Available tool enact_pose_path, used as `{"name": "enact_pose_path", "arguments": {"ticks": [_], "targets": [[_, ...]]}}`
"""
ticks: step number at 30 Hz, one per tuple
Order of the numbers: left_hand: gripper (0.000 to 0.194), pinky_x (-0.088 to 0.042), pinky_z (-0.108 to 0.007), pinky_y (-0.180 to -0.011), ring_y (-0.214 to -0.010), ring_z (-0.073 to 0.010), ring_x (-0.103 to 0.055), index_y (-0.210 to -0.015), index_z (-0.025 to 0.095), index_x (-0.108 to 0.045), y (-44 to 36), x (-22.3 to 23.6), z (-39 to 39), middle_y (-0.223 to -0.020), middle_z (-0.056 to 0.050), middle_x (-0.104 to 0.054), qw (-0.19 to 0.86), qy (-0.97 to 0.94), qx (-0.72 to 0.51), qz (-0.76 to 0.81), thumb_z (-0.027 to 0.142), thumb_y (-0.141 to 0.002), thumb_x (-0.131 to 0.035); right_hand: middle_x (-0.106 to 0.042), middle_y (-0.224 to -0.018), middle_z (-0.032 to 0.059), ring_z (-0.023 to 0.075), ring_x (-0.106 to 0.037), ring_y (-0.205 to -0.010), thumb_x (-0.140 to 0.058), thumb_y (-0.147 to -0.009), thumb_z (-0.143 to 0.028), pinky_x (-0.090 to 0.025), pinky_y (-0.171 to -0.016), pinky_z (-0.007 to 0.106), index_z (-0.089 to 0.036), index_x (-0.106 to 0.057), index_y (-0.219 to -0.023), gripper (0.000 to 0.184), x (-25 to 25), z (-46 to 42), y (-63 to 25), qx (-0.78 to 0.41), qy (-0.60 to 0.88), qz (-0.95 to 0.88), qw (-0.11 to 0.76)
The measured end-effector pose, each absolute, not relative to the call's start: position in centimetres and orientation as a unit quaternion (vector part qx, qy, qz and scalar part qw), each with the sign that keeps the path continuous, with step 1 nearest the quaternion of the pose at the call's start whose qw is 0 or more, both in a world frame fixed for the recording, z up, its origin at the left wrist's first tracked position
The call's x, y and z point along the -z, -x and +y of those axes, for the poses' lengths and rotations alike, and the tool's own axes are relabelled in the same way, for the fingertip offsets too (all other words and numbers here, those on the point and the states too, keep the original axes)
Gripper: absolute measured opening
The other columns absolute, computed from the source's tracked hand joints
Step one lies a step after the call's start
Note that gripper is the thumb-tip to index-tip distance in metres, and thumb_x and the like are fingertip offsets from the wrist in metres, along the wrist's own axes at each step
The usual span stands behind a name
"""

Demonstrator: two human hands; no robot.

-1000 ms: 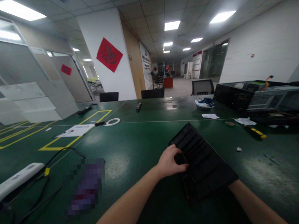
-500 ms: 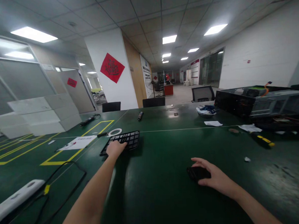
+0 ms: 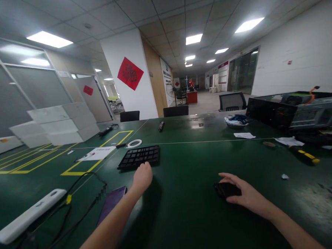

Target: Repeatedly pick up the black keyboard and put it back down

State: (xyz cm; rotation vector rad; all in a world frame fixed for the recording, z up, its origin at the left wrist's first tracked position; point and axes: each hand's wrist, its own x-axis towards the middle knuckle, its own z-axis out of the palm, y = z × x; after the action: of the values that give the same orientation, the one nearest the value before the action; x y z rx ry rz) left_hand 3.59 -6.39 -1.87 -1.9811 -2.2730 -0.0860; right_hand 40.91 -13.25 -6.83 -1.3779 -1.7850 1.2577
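My left hand (image 3: 143, 176) is closed just in front of the near edge of a black gridded tray (image 3: 138, 157). Its fingertips are turned away, so whatever they pinch is hidden. Thin dark bars lie across the tray's square compartments. To the right, my right hand (image 3: 243, 194) grips a small, flat black rectangular object (image 3: 227, 190) low over the green table, thumb on the near side and fingers on the far side. A purple-screened phone (image 3: 112, 203) lies partly behind my left forearm.
A white power strip (image 3: 31, 215) with black cables lies at left. Beyond are a white paper sheet (image 3: 97, 153), a white ring (image 3: 134, 143) and white boxes (image 3: 63, 124). At right are a yellow-black screwdriver (image 3: 308, 156), a bowl (image 3: 236, 122) and an open computer case (image 3: 273, 113).
My left hand has drawn back from over the tray toward me and to the right. My right hand keeps its grip on the black object. The view has shifted slightly left.
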Motion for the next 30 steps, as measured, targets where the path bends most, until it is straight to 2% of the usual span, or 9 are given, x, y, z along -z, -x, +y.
{"name": "enact_pose_path", "arguments": {"ticks": [6, 12, 15, 18, 21, 24, 27, 30], "targets": [[0.033, -0.045, -0.032, -0.069, -0.084, -0.0231, -0.059, -0.099, 0.008, -0.051, -5.2, 3.5, -10.1, -0.094, -0.017, -0.053, 0.092, 0.665, -0.015, -0.741, 0.006, -0.082, -0.023, -0.044, -0.128, 0.0025, 0.0202, -0.041, -0.119, -0.057, -0.067, -0.035, -0.034, -0.099, 0.040, -0.031, -0.024, -0.127, 0.068, 6.5, -13.8, -40.6, -0.445, 0.531, -0.674, 0.258], [0.034, -0.047, -0.032, -0.063, -0.079, -0.0234, -0.061, -0.097, 0.010, -0.052, -5.7, 3.8, -10.0, -0.094, -0.016, -0.049, 0.130, 0.651, -0.015, -0.748, 0.007, -0.083, -0.021, -0.048, -0.125, 0.0027, 0.0177, -0.045, -0.115, -0.058, -0.066, -0.037, -0.032, -0.100, 0.036, -0.027, -0.027, -0.126, 0.069, 5.7, -13.4, -41.6, -0.407, 0.540, -0.677, 0.291], [0.034, -0.047, -0.033, -0.063, -0.078, -0.0248, -0.062, -0.093, 0.007, -0.054, -5.7, 4.1, -9.8, -0.093, -0.018, -0.049, 0.147, 0.643, -0.010, -0.751, 0.007, -0.082, -0.021, -0.052, -0.121, 0.0071, 0.0217, -0.046, -0.113, -0.052, -0.066, -0.043, -0.032, -0.099, 0.039, -0.020, -0.034, -0.123, 0.063, 6.2, -12.6, -44.5, -0.250, 0.639, -0.642, 0.342], [0.034, -0.047, -0.032, -0.063, -0.080, -0.0258, -0.062, -0.090, 0.005, -0.055, -5.5, 4.1, -9.6, -0.091, -0.020, -0.051, 0.143, 0.634, -0.002, -0.760, 0.006, -0.082, -0.022, -0.057, -0.113, 0.0096, 0.0274, -0.047, -0.109, -0.048, -0.066, -0.043, -0.037, -0.092, 0.045, -0.017, -0.039, -0.120, 0.061, 7.6, -11.9, -47.5, -0.092, 0.735, -0.589, 0.322], [0.032, -0.047, -0.032, -0.064, -0.081, -0.0260, -0.062, -0.090, 0.005, -0.054, -5.5, 3.8, -9.6, -0.087, -0.020, -0.054, 0.110, 0.629, 0.002, -0.769, 0.006, -0.081, -0.023, -0.056, -0.116, 0.0110, 0.0331, -0.044, -0.111, -0.045, -0.068, -0.047, -0.033, -0.092, 0.053, -0.018, -0.040, -0.122, 0.062, 8.7, -11.8, -48.4, -0.013, 0.797, -0.563, 0.219], [0.031, -0.047, -0.037, -0.068, -0.084, -0.0274, -0.061, -0.092, 0.005, -0.054, -5.6, 3.6, -9.8, -0.087, -0.021, -0.056, 0.043, 0.631, 0.044, -0.774, 0.005, -0.080, -0.025, -0.045, -0.129, 0.0118, 0.0375, -0.032, -0.120, -0.035, -0.071, -0.053, -0.024, -0.094, 0.062, -0.016, -0.037, -0.124, 0.065, 8.6, -12.0, -47.6, 0.047, 0.813, -0.552, 0.180], [0.029, -0.043, -0.040, -0.077, -0.093, -0.0286, -0.057, -0.087, 0.006, -0.055, -5.7, 3.7, -9.9, -0.094, -0.022, -0.056, -0.049, 0.617, 0.142, -0.772, 0.003, -0.079, -0.028, -0.043, -0.130, 0.0128, 0.0369, -0.030, -0.121, -0.029, -0.073, -0.054, -0.024, -0.094, 0.061, -0.014, -0.037, -0.124, 0.065, 8.1, -12.3, -46.8, 0.046, 0.818, -0.546, 0.175], [0.021, -0.042, -0.035, -0.082, -0.097, -0.0255, -0.055, -0.078, 0.009, -0.057, -5.0, 3.1, -8.8, -0.092, -0.017, -0.058, -0.120, 0.589, 0.224, -0.768, 0.003, -0.076, -0.036, -0.047, -0.126, 0.0147, 0.0366, -0.033, -0.119, -0.028, -0.073, -0.054, -0.026, -0.093, 0.059, -0.014, -0.038, -0.123, 0.065, 7.9, -12.3, -46.7, 0.024, 0.824, -0.541, 0.166]]}}
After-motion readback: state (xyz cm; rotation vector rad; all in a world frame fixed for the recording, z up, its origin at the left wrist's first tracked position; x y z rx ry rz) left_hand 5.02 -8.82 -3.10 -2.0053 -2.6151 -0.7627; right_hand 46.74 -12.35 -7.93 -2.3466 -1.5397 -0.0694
